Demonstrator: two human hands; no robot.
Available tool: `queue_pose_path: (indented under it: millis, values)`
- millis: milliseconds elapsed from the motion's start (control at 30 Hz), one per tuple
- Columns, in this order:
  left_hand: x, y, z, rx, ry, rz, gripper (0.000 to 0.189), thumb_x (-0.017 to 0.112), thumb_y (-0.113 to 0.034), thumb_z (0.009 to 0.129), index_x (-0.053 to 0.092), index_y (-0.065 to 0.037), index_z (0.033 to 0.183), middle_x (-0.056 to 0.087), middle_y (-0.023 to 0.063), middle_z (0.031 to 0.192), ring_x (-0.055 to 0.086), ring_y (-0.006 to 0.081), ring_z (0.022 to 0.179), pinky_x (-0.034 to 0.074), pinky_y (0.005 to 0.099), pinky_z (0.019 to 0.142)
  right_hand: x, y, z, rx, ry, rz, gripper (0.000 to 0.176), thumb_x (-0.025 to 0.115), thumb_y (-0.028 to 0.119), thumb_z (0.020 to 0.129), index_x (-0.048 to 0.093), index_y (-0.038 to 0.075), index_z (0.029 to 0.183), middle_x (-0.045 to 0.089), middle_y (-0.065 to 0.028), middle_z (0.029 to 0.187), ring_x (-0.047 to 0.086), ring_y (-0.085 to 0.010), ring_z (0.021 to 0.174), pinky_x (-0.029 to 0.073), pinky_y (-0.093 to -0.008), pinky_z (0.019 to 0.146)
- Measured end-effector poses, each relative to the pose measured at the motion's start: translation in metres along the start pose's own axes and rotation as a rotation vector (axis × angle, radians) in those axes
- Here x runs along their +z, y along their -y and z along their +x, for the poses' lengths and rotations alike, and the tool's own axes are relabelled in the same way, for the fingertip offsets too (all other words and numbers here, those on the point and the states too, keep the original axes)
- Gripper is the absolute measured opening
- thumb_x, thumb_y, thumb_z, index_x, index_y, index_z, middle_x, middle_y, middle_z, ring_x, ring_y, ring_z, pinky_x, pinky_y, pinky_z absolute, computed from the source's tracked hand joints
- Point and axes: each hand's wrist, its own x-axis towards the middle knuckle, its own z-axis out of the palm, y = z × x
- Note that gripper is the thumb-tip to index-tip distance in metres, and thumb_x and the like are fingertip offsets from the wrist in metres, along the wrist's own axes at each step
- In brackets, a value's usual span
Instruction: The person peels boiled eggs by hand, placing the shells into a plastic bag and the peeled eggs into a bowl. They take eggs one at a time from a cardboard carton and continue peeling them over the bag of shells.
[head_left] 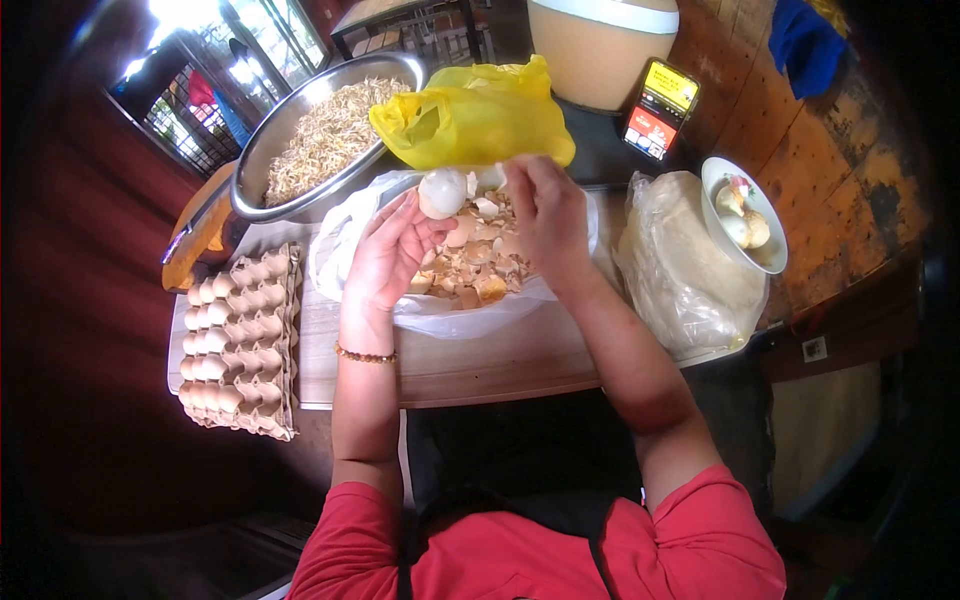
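A white, mostly smooth egg (441, 193) rests in the fingertips of my left hand (395, 245); a flake of eggshell (471, 186) shows at its right side. My right hand (548, 215) is raised just right of the egg, slightly blurred, with its fingers drawn together in a pinch. Something pale shows at those fingertips, too small to make out. Beneath both hands lies a white plastic bag (470, 318), spread open and full of broken eggshells (480, 262), brown and white.
On the left, a cardboard egg tray (265, 355) holds several eggs. Behind stand a metal bowl of bean sprouts (330, 140), a yellow plastic bag (480, 115) and a large tan container (600, 55). To the right are a phone (660, 110), a clear plastic bag (680, 260) and a white bowl (768, 256) with eggs.
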Motion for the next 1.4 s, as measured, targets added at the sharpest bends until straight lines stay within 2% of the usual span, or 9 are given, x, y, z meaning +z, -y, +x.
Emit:
queue_pose_path:
  millis: [67, 167, 300, 467, 800, 900, 1000, 1067, 1400]
  values:
    - [0.002, 0.001, 0.000, -0.002, -0.018, -0.022, 0.037, 0.047, -0.022, 0.099, 0.049, 0.005, 0.124, 0.064, 0.0147, 0.109, 0.066, 0.0216, 0.093, 0.052, 0.0282, 0.077, -0.002, 0.003, -0.002, -0.087, 0.100, 0.065, 0.006, 0.059, 0.005, 0.087, 0.058, 0.000, 0.092, 0.060, -0.0170, 0.081, 0.058, -0.0371, 0.075, 0.047, -0.0434, 0.067]
    - [0.009, 0.001, 0.000, -0.012, -0.014, -0.031, 0.036, 0.046, -0.021, 0.099, 0.050, 0.005, 0.123, 0.064, 0.0148, 0.109, 0.066, 0.0215, 0.093, 0.051, 0.0286, 0.078, -0.003, 0.015, -0.007, 0.000, 0.165, 0.126, 0.009, 0.060, 0.007, 0.088, 0.059, 0.001, 0.094, 0.060, -0.0168, 0.081, 0.059, -0.0351, 0.073, 0.048, -0.0414, 0.065]
    - [0.009, 0.004, 0.001, -0.037, 0.059, -0.089, 0.034, 0.049, -0.017, 0.098, 0.049, 0.005, 0.124, 0.064, 0.0141, 0.109, 0.065, 0.0207, 0.094, 0.051, 0.0282, 0.080, 0.000, 0.020, -0.008, 0.020, 0.139, 0.211, 0.008, 0.060, 0.008, 0.088, 0.058, 0.002, 0.093, 0.059, -0.0163, 0.080, 0.061, -0.0327, 0.071, 0.048, -0.0397, 0.062]
    - [0.012, 0.009, 0.000, 0.018, -0.013, 0.135, 0.036, 0.058, -0.004, 0.091, 0.051, 0.004, 0.125, 0.065, 0.0126, 0.108, 0.066, 0.0180, 0.091, 0.051, 0.0267, 0.077, 0.004, 0.018, -0.011, -0.043, 0.090, 0.182, 0.008, 0.061, 0.008, 0.088, 0.056, 0.001, 0.090, 0.059, -0.0155, 0.078, 0.060, -0.0316, 0.068, 0.048, -0.0386, 0.058]
    - [0.005, 0.004, 0.000, -0.004, 0.004, 0.101, 0.035, 0.058, -0.005, 0.091, 0.052, 0.003, 0.125, 0.064, 0.0118, 0.110, 0.066, 0.0179, 0.090, 0.051, 0.0255, 0.076, 0.001, 0.017, -0.007, -0.020, 0.040, 0.161, 0.006, 0.060, 0.006, 0.088, 0.057, 0.001, 0.089, 0.059, -0.0163, 0.080, 0.060, -0.0337, 0.069, 0.047, -0.0399, 0.059]
    - [-0.002, 0.000, -0.001, 0.020, 0.022, -0.003, 0.038, 0.056, -0.009, 0.093, 0.048, 0.002, 0.128, 0.063, 0.0132, 0.113, 0.066, 0.0186, 0.091, 0.051, 0.0258, 0.077, -0.004, 0.012, -0.001, 0.028, -0.010, 0.098, 0.006, 0.059, 0.006, 0.088, 0.058, 0.001, 0.088, 0.059, -0.0167, 0.080, 0.059, -0.0352, 0.070, 0.046, -0.0409, 0.061]
    - [0.001, -0.005, -0.002, 0.043, 0.068, -0.062, 0.039, 0.054, -0.014, 0.095, 0.045, 0.001, 0.130, 0.063, 0.0136, 0.113, 0.066, 0.0194, 0.093, 0.051, 0.0260, 0.078, -0.007, 0.008, 0.002, 0.033, 0.053, 0.091, 0.009, 0.059, 0.009, 0.088, 0.058, 0.000, 0.087, 0.060, -0.0175, 0.080, 0.059, -0.0364, 0.073, 0.047, -0.0420, 0.065]
    - [0.004, -0.004, -0.003, 0.050, 0.068, -0.053, 0.039, 0.053, -0.016, 0.096, 0.044, 0.001, 0.130, 0.062, 0.0140, 0.114, 0.065, 0.0202, 0.094, 0.052, 0.0268, 0.079, -0.006, 0.007, 0.000, -0.052, 0.209, 0.048, 0.015, 0.060, 0.013, 0.089, 0.060, -0.001, 0.091, 0.062, -0.0178, 0.084, 0.060, -0.0359, 0.077, 0.047, -0.0415, 0.069]
    - [0.007, 0.011, -0.002, -0.013, 0.120, -0.101, 0.036, 0.049, -0.010, 0.097, 0.044, 0.001, 0.131, 0.061, 0.0129, 0.117, 0.065, 0.0245, 0.099, 0.053, 0.0287, 0.079, -0.004, 0.026, -0.004, -0.028, 0.166, 0.294, 0.020, 0.062, 0.014, 0.088, 0.061, -0.002, 0.099, 0.064, -0.0162, 0.088, 0.062, -0.0339, 0.083, 0.049, -0.0395, 0.073]
